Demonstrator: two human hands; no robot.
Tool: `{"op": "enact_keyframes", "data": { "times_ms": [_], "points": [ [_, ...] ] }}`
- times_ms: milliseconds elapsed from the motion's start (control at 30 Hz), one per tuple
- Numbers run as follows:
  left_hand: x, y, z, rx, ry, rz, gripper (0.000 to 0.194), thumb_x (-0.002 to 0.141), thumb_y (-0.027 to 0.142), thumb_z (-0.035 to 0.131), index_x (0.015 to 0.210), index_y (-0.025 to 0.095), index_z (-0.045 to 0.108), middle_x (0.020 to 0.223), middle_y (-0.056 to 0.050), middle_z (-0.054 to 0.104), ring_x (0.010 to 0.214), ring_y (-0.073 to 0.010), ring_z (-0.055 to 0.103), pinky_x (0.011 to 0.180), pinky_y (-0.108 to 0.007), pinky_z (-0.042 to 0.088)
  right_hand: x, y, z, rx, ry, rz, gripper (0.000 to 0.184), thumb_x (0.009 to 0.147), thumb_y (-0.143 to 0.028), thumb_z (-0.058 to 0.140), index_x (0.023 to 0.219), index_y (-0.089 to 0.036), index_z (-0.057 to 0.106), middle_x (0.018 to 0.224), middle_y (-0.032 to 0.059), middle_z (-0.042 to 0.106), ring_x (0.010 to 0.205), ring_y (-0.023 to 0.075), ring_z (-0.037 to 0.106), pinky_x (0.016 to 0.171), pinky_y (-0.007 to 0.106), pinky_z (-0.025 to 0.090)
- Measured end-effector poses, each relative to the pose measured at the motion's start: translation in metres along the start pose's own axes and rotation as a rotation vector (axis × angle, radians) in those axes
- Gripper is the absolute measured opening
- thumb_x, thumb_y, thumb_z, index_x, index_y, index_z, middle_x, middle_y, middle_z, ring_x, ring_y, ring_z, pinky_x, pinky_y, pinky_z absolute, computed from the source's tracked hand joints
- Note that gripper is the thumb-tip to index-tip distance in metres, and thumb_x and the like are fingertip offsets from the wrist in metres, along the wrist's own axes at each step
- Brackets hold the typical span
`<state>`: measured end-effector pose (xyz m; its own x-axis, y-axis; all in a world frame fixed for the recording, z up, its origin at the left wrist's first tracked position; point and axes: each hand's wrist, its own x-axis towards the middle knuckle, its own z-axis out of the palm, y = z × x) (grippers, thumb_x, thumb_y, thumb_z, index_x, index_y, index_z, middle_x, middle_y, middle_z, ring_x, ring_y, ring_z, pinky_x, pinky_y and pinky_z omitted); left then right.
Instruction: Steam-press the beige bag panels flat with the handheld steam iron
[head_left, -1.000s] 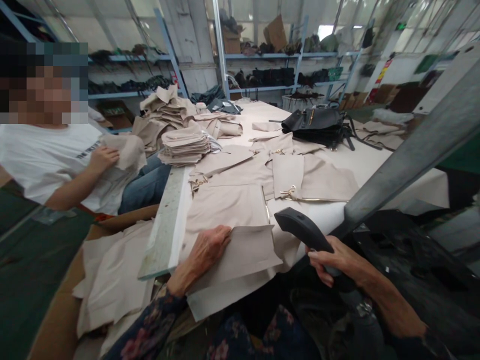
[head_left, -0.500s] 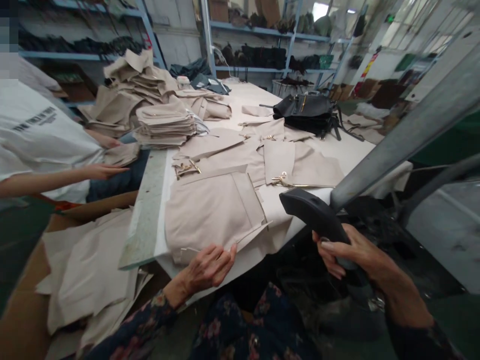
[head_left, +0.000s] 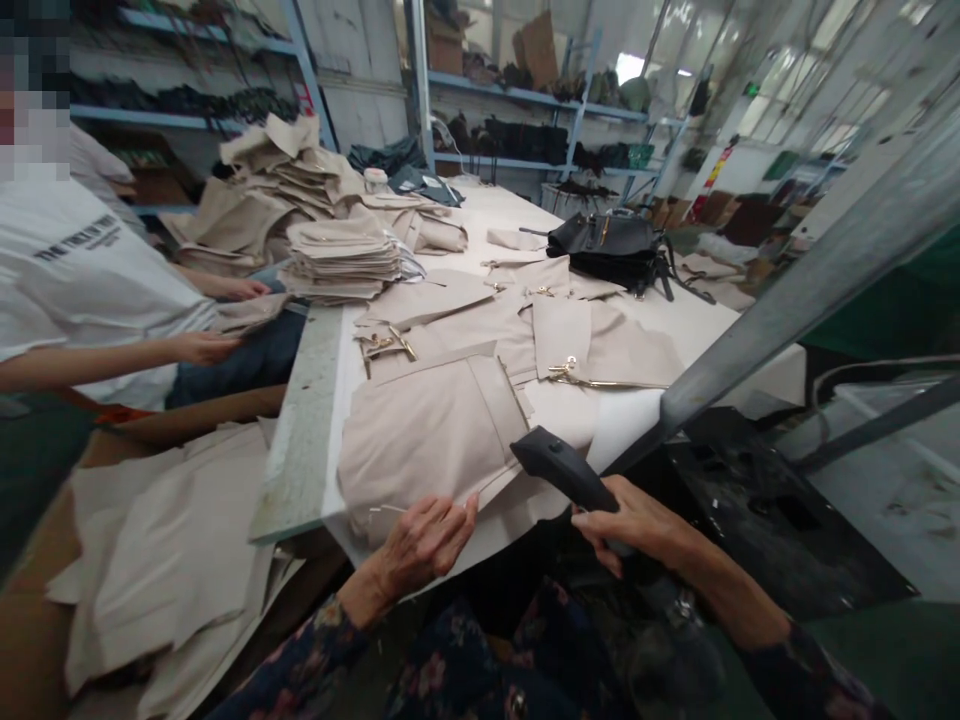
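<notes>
A beige bag panel [head_left: 427, 425] with a seamed strip down its right side lies at the table's near edge. My left hand [head_left: 427, 535] is closed on its lower edge, thumb and fingers pinching the material. My right hand [head_left: 630, 520] wraps round the grip of a black handheld tool [head_left: 566, 470] with a curved body and a wide flat end; its exact kind I cannot make out. The tool's front end is close to the panel's right edge; whether they touch I cannot tell. Beige pieces with gold metal fittings [head_left: 566, 370] lie just beyond.
A grey metal post [head_left: 787, 270] slants across the right. A black bag [head_left: 607, 245] stands farther back on the table [head_left: 296, 430]. Stacked beige panels [head_left: 345, 260] are at the left, near a co-worker's hands [head_left: 214, 345]. Below is a cardboard box [head_left: 37, 590] of beige pieces.
My right hand has brought the black tool leftward and down to the panel's right edge. My left hand keeps its pinch on the panel. The camera view has shifted slightly.
</notes>
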<state>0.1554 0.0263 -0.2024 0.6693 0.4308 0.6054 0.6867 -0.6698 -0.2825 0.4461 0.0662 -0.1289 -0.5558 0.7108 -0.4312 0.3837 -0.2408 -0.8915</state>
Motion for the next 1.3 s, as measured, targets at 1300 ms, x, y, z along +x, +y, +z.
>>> {"op": "enact_keyframes", "data": {
  "times_ms": [1300],
  "points": [
    [0.042,-0.104,0.034,0.034,-0.203,-0.760,0.020,0.090,0.023,0.050,0.106,0.012,0.058,0.103,-0.013,0.059,0.099,-0.0267,0.055,0.086,-0.039,0.047,0.093,-0.057,-0.014,0.040,0.049,-0.098,0.038,0.077,-0.046,0.065,0.057,-0.015,0.053,0.042,-0.0010,0.050,0.037,0.0108,0.047,0.037,0.020,0.039]
  ]
}}
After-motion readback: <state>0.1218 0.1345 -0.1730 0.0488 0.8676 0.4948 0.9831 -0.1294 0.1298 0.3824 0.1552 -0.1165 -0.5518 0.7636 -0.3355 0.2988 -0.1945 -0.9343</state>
